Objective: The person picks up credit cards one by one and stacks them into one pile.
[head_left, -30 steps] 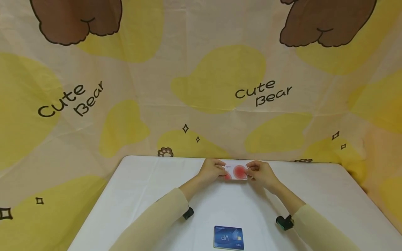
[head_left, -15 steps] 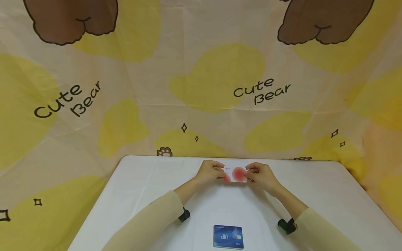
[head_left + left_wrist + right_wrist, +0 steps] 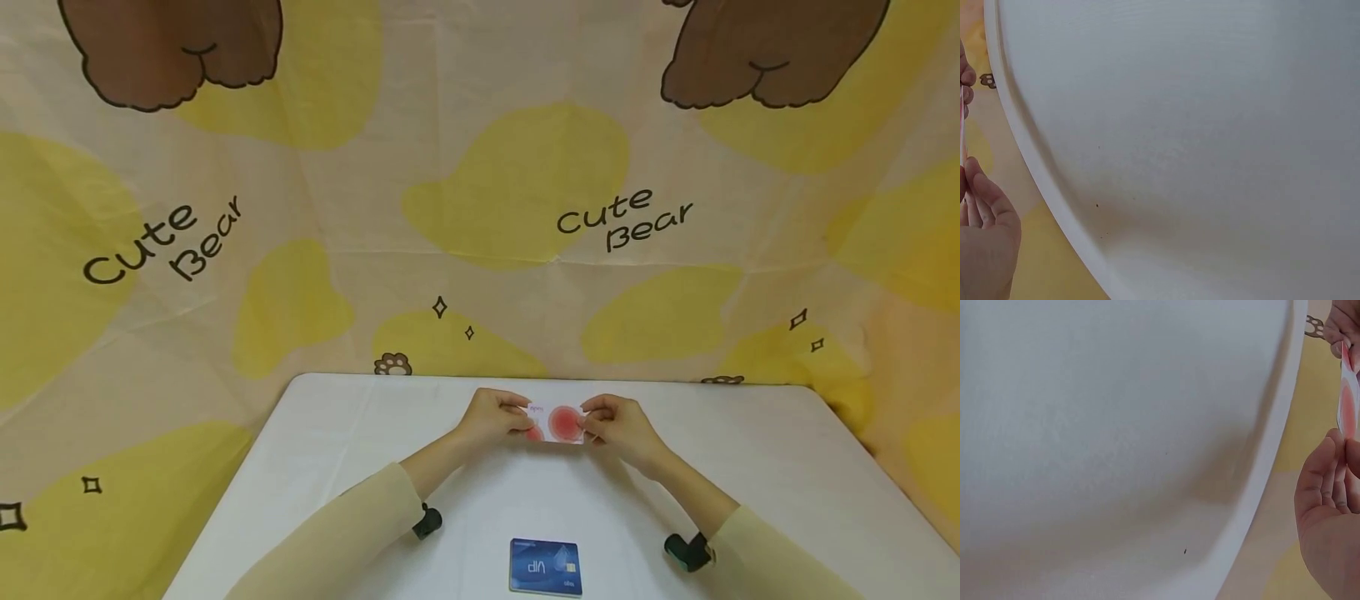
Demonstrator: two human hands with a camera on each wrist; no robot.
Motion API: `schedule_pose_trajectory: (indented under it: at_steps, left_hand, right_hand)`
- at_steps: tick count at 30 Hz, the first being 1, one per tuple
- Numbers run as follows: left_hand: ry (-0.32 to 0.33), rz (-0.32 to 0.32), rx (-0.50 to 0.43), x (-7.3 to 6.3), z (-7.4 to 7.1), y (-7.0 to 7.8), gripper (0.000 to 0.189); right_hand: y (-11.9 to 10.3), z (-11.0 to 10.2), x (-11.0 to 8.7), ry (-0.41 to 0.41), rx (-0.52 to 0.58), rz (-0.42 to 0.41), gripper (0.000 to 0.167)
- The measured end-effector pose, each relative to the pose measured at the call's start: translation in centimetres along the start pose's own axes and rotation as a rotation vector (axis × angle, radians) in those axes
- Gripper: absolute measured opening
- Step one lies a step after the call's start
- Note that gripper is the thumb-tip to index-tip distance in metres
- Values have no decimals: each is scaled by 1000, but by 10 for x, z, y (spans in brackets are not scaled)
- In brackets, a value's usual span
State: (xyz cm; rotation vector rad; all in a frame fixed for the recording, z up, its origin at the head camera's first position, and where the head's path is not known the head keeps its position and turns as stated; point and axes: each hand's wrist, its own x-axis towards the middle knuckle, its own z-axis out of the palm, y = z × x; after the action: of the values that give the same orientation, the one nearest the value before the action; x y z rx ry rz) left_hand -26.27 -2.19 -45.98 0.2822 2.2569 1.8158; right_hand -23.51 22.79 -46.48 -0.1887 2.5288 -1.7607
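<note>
A white card (image 3: pixel 557 423) with red-pink circles is held up between both hands over the far part of the table. My left hand (image 3: pixel 491 418) pinches its left edge, and my right hand (image 3: pixel 624 427) pinches the right edge. Seen side-on in the right wrist view, the card (image 3: pixel 1349 403) looks thin, with the right hand (image 3: pixel 1329 512) gripping its near end. Only part of the left hand (image 3: pixel 988 231) shows in the left wrist view. Nearer the front lies a blue card stack (image 3: pixel 545 567) marked "VIP", upside down to me, apart from both hands.
The white table (image 3: pixel 360 433) has a raised rim and rounded far corners. Right behind its far edge hangs a yellow and beige cloth (image 3: pixel 517 183) with bear prints. Black wrist cameras (image 3: pixel 427 522) sit under both forearms.
Both hands have drawn the white card slightly nearer and a little to the left, keeping their pinch on its edges. The blue stack stays in place.
</note>
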Motion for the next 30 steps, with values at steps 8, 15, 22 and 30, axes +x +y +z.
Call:
schedule_pose_trajectory:
  at_steps: [8,15,22,30]
  left_hand:
    - [1,-17,-7,-9,-2,-1,30]
    - [-10,-23,-17,-17,-4,-4,30]
    - [-10,-30,-21,-30,-6,-2,30]
    - [-14,-39,-10,-42,-6,1,29]
  right_hand:
    - [-9,4,-10,-19,-7,7,22]
    - [-12,8,-19,-28,-4,16,25]
    - [-15,11,-26,-39,-5,31,22]
    - [-19,12,-37,-56,10,53,23]
